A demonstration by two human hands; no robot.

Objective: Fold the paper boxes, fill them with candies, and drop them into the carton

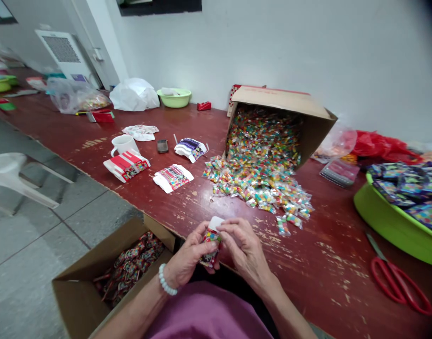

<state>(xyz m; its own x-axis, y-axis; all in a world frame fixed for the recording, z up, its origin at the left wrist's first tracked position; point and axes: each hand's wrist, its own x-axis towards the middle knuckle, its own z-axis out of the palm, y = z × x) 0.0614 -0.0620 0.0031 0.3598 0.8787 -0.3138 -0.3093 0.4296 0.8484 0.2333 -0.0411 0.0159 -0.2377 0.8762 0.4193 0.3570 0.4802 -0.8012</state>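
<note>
Left hand point(186, 257) clasping carton point(212, 236), right point(249, 252) touching flap point(214, 222)

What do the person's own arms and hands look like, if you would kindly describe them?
The left hand is ungloved, with a bracelet of round, pale beads at its wrist. The right hand is also ungloved. No sleeve shows on the left forearm or right forearm.

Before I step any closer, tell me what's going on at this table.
A person holds a small printed box in the left hand, its white flap up, with the right hand's fingers at that flap. Beyond, small clear packets spill from a tipped carton onto the table. Below its edge, on the left, an open carton holds a heap of printed packs.
</note>
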